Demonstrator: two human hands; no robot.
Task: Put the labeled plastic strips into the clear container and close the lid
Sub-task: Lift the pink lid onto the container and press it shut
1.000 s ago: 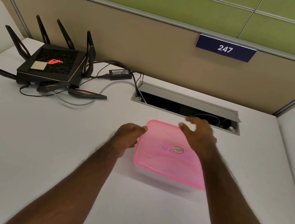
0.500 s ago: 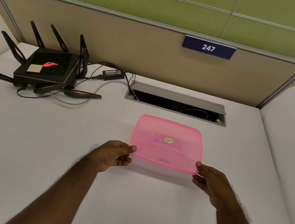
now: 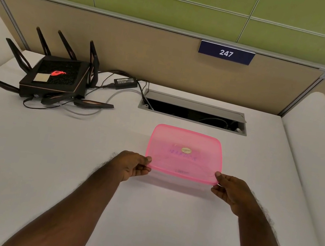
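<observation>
A translucent pink lid (image 3: 185, 146) with a small gold sticker covers the clear container (image 3: 179, 181), whose pale wall shows just under the lid's near edge. Faint purple writing and strip shapes show through the lid. My left hand (image 3: 132, 166) pinches the lid's near left corner, thumb on top. My right hand (image 3: 230, 190) pinches the near right corner the same way. The box rests on the white desk (image 3: 41, 166) in front of me.
A black router (image 3: 53, 78) with several antennas and trailing cables sits at the back left, next to a power brick (image 3: 125, 82). An open cable slot (image 3: 193, 114) lies just behind the box. A tan partition with a sign reading 247 (image 3: 226, 52) closes the back.
Both hands moved from the lid's far and left edges to its near corners and now pinch them. The box sits slightly nearer in view.
</observation>
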